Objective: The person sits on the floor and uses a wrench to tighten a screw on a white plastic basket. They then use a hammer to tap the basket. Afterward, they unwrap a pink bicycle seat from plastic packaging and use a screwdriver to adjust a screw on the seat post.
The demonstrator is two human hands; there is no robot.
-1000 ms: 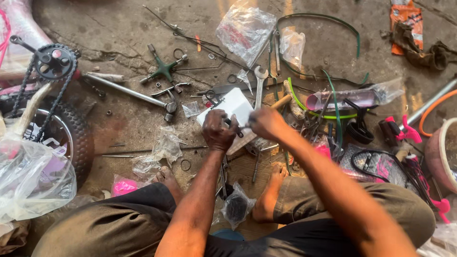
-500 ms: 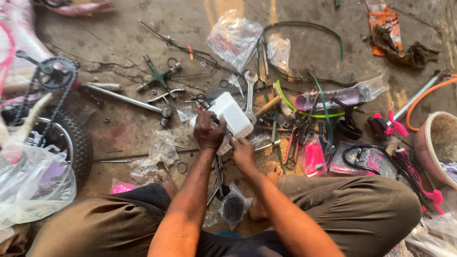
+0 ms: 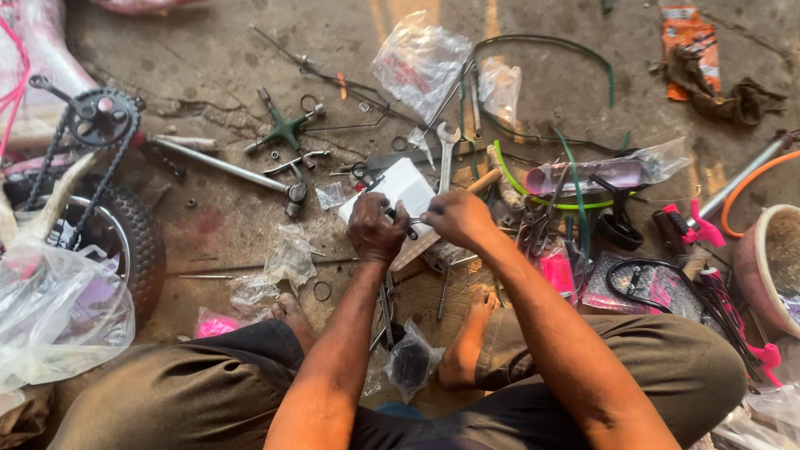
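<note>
While I look down over the cluttered floor, my left hand [image 3: 377,229] and right hand [image 3: 457,218] sit close together, both pinched on a small metal part [image 3: 412,222] held between them just above a white box [image 3: 400,193]. A silver wrench [image 3: 446,150] lies just beyond the box, and a chained bicycle wheel [image 3: 100,208] stands well off to my left.

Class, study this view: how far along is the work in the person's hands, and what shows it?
Done: clear plastic bags lie opened and a silver open-ended spanner is out on the concrete floor. In hand: left hand and right hand meet on a small dark metal part over a white rectangular card. Left: the black small wheel and black chain with crank lie apart.
</note>
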